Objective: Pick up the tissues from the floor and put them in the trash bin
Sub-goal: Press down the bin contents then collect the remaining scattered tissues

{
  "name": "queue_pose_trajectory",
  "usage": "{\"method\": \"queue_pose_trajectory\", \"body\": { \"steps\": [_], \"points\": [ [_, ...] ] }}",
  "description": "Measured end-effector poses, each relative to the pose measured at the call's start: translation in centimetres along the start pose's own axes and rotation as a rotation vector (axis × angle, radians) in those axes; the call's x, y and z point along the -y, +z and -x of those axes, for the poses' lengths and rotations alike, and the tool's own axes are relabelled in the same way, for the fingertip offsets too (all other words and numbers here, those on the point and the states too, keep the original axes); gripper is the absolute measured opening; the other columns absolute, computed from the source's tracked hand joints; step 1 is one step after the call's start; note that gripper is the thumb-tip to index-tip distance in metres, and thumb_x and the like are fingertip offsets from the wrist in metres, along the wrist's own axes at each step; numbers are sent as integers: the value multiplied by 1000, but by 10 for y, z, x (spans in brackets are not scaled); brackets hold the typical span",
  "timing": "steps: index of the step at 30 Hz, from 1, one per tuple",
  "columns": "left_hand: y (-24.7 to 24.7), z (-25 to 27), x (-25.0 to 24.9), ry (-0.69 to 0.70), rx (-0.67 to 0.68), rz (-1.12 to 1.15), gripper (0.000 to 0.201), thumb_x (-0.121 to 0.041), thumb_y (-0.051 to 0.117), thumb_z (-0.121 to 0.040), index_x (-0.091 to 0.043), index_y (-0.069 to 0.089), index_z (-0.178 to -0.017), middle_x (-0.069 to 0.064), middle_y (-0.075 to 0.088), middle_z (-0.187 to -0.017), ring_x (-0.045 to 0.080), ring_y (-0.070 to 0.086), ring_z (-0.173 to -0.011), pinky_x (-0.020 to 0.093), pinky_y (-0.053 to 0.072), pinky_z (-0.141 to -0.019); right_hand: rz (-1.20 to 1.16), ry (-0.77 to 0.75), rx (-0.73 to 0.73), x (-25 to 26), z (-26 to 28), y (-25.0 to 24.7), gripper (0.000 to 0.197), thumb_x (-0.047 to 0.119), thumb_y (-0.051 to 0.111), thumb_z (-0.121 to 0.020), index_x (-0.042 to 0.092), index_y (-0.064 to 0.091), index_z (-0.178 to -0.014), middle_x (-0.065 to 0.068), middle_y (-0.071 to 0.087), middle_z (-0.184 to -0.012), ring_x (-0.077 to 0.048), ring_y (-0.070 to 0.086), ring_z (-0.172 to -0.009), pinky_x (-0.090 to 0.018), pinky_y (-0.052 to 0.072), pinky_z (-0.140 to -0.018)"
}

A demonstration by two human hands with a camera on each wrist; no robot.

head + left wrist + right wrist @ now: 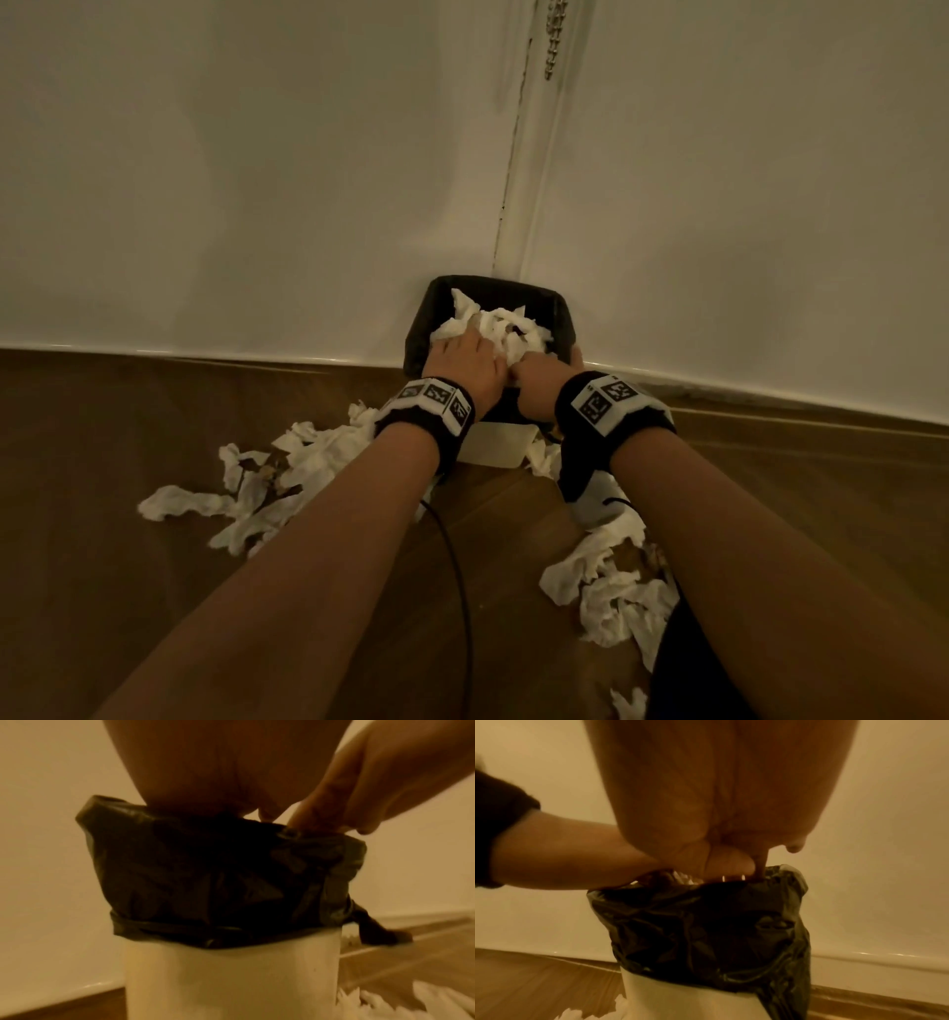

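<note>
Two white walls [257, 180] meet at a corner seam [508, 195] showing dark marks along its length. A bead chain [554, 36] hangs near the seam at top. White skirting [179, 352] borders a brown wood-plank floor [128, 591]; lighting is dim and warm.

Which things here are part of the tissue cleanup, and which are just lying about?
Part of the job:
- trash bin with black liner
- tissues in the bin
- tissues on the floor, left pile
- tissues on the floor, right pile
- left hand, pressing on the binned tissues
- right hand, at the bin's mouth

Just lying about:
- black cable
- bead chain on the wall
</note>
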State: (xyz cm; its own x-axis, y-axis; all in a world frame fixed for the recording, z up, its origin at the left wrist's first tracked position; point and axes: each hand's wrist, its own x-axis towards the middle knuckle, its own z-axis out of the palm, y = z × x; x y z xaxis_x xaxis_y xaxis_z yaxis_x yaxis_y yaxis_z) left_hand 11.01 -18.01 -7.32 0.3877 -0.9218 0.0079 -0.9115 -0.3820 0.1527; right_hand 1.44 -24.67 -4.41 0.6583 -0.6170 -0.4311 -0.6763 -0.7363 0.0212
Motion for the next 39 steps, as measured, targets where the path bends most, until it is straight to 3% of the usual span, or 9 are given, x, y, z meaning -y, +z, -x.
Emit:
{"method": "queue_pose_trajectory", "body": {
  "steps": [3,6,12,17,22,28,33,37,39],
  "points": [
    [1,6,1,34,99,-166,44,-32,22,-97,-16,54,-121,5,53,-129,23,44,-123,51,12,-112,-16,4,85,-2,-5,12,52,35,43,-95,18,33,-143,-6,33,-150,-25,23,-141,-53,1,-115],
    [-2,8,2,14,120,-173,41,-33,23,-96,-20,56,-116,1,56,-123,21,45,-119,52,14,-107,-3,16,115,-3,-5,16,62,41,39,-97,24,13,-150,-1,16,-157,-21,9,-145,-49,-4,-115],
    [-12,19,14,33,-87,37,39,-34,27,-99,-22,48,-129,1,48,-129,20,48,-115,43,21,-105,10,37,-171,12,9,-17,37,32,46,-91,24,52,-127,0,52,-132,-23,37,-132,-52,4,-116],
    [-16,41,35,-1,-352,169,35,-31,37,-96,-28,47,-129,0,46,-127,19,44,-118,41,24,-103,1,133,-479,27,23,-33,32,22,45,-89,17,58,-117,-7,56,-121,-27,50,-116,-45,24,-108],
    [-3,81,73,-281,-549,312,28,-21,46,-90,-25,54,-117,4,50,-115,22,47,-107,37,35,-88,-90,-64,-696,73,23,-30,28,23,46,-88,20,62,-111,-6,57,-117,-29,48,-113,-44,30,-100],
    [60,151,112,-560,-264,298,32,-22,50,-88,-17,49,-120,8,47,-123,26,46,-114,39,40,-93,-45,-344,-613,142,13,16,24,22,43,-90,19,63,-103,-3,59,-109,-25,48,-108,-40,33,-95],
    [104,203,128,-862,-34,300,45,-38,55,-85,-26,40,-126,4,32,-137,27,34,-125,43,39,-97,-63,-395,-363,182,2,53,28,17,40,-90,17,60,-110,-5,57,-115,-26,46,-111,-39,37,-93],
    [140,243,133,-1084,233,359,55,-51,43,-91,-39,18,-139,3,4,-152,36,12,-137,54,28,-103,-64,-414,-202,201,-1,71,31,15,39,-92,16,58,-116,-7,54,-123,-26,43,-120,-39,43,-91],
    [151,255,135,-1124,328,404,51,-49,38,-94,-39,17,-140,4,1,-152,38,13,-135,53,29,-104,-43,-405,-143,207,-1,74,33,14,39,-92,16,59,-119,-8,54,-124,-26,45,-120,-39,45,-91]
  ]
}}
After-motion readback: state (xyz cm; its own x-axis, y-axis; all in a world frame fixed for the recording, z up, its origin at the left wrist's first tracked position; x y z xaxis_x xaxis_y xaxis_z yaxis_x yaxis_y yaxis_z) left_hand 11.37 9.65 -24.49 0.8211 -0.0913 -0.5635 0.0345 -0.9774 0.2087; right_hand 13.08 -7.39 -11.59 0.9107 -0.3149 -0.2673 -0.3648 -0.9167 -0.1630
